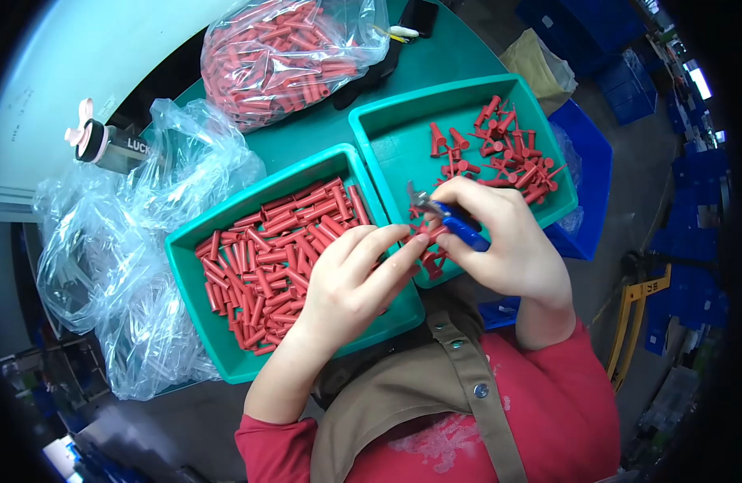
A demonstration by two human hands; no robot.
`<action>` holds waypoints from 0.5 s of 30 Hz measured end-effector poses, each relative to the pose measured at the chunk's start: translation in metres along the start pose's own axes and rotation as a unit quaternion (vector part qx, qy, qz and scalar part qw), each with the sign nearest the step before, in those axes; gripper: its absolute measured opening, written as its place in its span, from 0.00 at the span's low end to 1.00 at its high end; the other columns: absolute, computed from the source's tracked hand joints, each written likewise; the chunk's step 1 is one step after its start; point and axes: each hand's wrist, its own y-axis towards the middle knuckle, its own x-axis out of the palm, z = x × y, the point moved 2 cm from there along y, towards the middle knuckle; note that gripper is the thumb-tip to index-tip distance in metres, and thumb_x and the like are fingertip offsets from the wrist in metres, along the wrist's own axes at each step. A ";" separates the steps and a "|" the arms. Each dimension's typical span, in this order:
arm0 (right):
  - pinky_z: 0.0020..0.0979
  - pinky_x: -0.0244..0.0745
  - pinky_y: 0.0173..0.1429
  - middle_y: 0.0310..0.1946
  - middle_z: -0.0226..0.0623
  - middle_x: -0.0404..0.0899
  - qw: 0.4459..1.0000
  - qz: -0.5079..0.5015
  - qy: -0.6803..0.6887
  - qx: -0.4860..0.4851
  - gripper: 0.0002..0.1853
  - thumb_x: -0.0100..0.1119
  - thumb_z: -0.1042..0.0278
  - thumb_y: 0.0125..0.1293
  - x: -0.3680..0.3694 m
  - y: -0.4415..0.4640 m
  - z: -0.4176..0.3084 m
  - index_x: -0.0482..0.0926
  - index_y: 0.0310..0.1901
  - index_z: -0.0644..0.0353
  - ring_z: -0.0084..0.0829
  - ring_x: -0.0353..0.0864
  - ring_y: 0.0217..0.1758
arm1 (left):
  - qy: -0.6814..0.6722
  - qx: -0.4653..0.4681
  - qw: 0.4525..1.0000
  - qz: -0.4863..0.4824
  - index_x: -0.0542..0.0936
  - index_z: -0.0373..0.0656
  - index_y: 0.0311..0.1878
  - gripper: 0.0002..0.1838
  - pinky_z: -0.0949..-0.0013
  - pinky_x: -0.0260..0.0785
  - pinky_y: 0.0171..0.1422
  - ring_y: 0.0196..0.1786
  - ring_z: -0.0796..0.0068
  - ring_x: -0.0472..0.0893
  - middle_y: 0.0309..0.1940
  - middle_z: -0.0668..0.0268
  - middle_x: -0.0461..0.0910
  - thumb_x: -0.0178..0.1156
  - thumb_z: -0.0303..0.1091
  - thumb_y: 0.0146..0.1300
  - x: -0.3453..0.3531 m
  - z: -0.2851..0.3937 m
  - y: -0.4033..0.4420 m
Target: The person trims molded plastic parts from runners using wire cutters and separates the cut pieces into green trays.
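My right hand (512, 233) is closed around blue-handled cutting pliers (464, 229), their metal jaws pointing up and left over the right tray. My left hand (351, 278) is closed, thumb and fingertips pinching a small red plastic part (419, 234) beside the pliers. More red pieces (433, 262) show just under my right hand; whether it holds them too is hard to see. Below my left hand is a green tray (195, 298) full of red plastic tubes (262, 278). The other green tray (387, 121) holds red flanged pieces (512, 149), mostly towards its far right.
A clear bag of red tubes (278, 64) lies at the back of the green table (447, 60). Crumpled clear plastic bags (145, 258) cover the left side, near a drink bottle (117, 149). A blue bin (592, 193) stands beyond the right tray.
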 end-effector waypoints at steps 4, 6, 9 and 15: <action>0.31 0.74 0.45 0.38 0.41 0.78 0.994 0.056 0.006 -0.090 0.14 0.61 0.81 0.54 0.012 0.004 0.000 0.74 0.44 0.66 0.31 0.80 0.39 | -0.023 0.005 0.999 0.035 0.81 0.38 0.43 0.17 0.63 0.75 0.39 0.36 0.63 0.80 0.36 0.63 0.81 0.68 0.23 0.47 -0.013 -0.009 -0.009; 0.28 0.69 0.44 0.38 0.38 0.72 0.982 0.126 0.128 -0.052 0.18 0.65 0.71 0.52 0.001 0.000 -0.004 0.74 0.44 0.66 0.28 0.75 0.38 | -0.051 -0.051 0.996 0.048 0.81 0.36 0.42 0.16 0.61 0.75 0.48 0.42 0.58 0.82 0.40 0.59 0.83 0.68 0.17 0.47 -0.018 -0.014 -0.015; 0.27 0.70 0.38 0.38 0.45 0.74 0.904 0.019 0.425 -0.048 0.23 0.67 0.65 0.54 -0.013 -0.022 0.010 0.75 0.47 0.71 0.29 0.76 0.33 | -0.062 -0.085 0.992 0.071 0.79 0.35 0.42 0.15 0.60 0.76 0.52 0.46 0.56 0.84 0.40 0.55 0.84 0.65 0.14 0.49 -0.024 -0.020 -0.020; 0.28 0.76 0.44 0.39 0.40 0.80 0.903 -0.309 0.298 0.026 0.17 0.67 0.67 0.59 0.022 -0.014 0.012 0.78 0.47 0.70 0.29 0.81 0.38 | -0.114 -0.096 0.980 0.130 0.78 0.32 0.45 0.13 0.59 0.77 0.56 0.50 0.54 0.85 0.43 0.50 0.84 0.63 0.15 0.57 -0.024 -0.023 -0.023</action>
